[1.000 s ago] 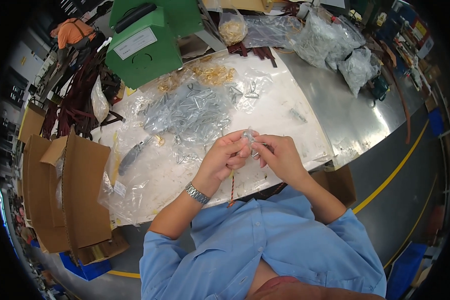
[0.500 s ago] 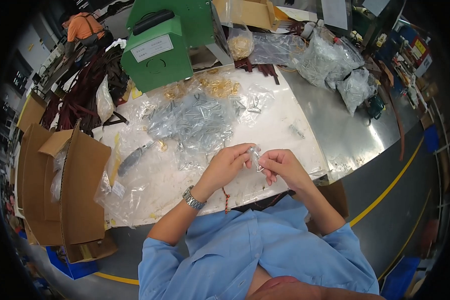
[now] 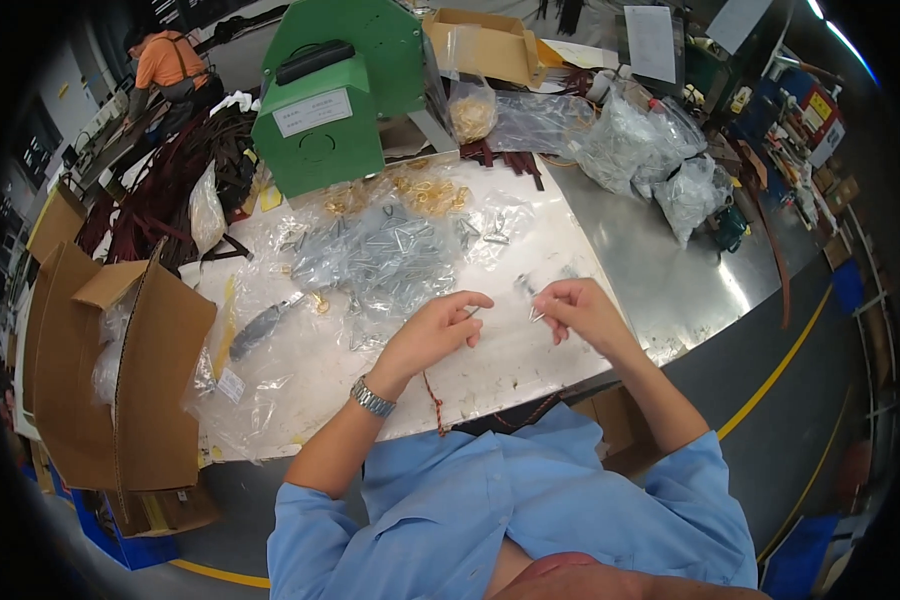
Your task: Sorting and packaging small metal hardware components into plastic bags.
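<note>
My left hand [image 3: 440,332] is above the white work board, thumb and forefinger pinched around a small metal piece [image 3: 474,311] that barely shows. To its right, my right hand [image 3: 582,312] is closed at the fingertips on a silver wire buckle [image 3: 537,314], partly hidden by the fingers. A blurred scrap of clear plastic [image 3: 526,287] shows just beyond the right fingertips. Beyond my left hand, silver wire buckles [image 3: 385,250] are heaped on and under clear plastic. Gold-coloured buckles [image 3: 435,193] sit behind them.
A green machine [image 3: 320,130] stands at the back of the white board [image 3: 510,370]. An opened cardboard box [image 3: 160,370] is at the left, beside crumpled clear bags [image 3: 260,385]. Filled plastic bags [image 3: 630,140] rest on the metal table. A person in orange [image 3: 165,65] works far left.
My hands have moved apart, the right one to the right and slightly up. The small plastic-wrapped metal item that both held together is no longer between them. The view has shifted slightly.
</note>
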The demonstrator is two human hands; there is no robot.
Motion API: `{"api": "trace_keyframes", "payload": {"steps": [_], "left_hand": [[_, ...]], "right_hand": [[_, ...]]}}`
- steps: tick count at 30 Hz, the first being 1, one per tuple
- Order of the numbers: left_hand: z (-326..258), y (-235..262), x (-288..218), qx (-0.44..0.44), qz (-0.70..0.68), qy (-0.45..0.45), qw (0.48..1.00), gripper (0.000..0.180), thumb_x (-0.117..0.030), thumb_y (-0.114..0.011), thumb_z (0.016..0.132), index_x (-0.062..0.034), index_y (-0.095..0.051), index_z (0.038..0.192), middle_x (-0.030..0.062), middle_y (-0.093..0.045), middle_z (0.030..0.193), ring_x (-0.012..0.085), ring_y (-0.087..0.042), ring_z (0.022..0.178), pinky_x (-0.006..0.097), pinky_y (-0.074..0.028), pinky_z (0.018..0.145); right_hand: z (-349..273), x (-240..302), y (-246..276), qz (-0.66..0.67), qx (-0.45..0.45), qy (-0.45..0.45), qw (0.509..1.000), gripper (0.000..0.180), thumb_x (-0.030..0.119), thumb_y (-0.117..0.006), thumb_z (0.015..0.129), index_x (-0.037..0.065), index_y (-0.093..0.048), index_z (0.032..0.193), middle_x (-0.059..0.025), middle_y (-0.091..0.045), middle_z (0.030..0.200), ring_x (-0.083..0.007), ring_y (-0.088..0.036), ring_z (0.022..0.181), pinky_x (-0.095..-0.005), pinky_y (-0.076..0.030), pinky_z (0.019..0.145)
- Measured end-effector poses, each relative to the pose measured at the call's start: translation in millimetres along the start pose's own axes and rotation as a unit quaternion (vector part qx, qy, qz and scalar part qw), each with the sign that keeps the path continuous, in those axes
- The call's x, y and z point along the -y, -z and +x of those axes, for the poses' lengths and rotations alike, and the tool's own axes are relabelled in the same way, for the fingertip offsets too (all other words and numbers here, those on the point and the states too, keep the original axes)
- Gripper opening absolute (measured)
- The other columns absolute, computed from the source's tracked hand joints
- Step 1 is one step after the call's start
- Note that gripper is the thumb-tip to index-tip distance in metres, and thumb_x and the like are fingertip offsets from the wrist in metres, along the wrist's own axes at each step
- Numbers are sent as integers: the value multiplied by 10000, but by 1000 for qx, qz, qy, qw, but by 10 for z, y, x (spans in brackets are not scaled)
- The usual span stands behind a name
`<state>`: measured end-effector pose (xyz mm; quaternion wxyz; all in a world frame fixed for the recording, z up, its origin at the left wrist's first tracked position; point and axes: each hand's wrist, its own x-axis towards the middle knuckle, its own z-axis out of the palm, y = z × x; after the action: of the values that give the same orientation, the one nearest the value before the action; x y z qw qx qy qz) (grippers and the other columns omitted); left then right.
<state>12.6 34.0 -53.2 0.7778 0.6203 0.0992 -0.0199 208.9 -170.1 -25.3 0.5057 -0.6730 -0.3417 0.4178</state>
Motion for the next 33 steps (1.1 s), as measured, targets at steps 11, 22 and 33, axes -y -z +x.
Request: {"api": "trace_keyframes", "payload": {"steps": [11, 22, 33], "left_hand": [[60, 165, 29, -128, 41, -36, 990, 217, -137, -592, 1051, -31, -749, 1157, -53, -619, 767, 7, -455, 612, 193, -353, 551], [121, 119, 137, -124, 45, -59, 990, 206, -146, -601, 1059, -33, -749, 1147, -57, -617, 750, 0, -452, 590, 181, -326, 511], [132, 193, 165, -170, 71, -60, 981, 221, -163, -595, 1057, -36, -773, 1093, -42, -650, 741, 30, -511, 635, 220, -418, 591]], "right_hand": [[478, 261, 430, -653, -199, 187, 707, 362, 186, -801, 876, 79, -718, 1211, -115, -674, 1061, -295, -673, 936, -420, -532, 776], [1489, -92, 122, -778, 31, 336, 529, 110, 109, -678, 852, 31, -692, 929, -99, -649, 969, -259, -694, 878, -376, -549, 744], [973, -48, 120, -513, -39, 256, 819, 160, 58, -679, 839, 12, -648, 989, -167, -701, 983, -374, -691, 918, -470, -556, 779]]}}
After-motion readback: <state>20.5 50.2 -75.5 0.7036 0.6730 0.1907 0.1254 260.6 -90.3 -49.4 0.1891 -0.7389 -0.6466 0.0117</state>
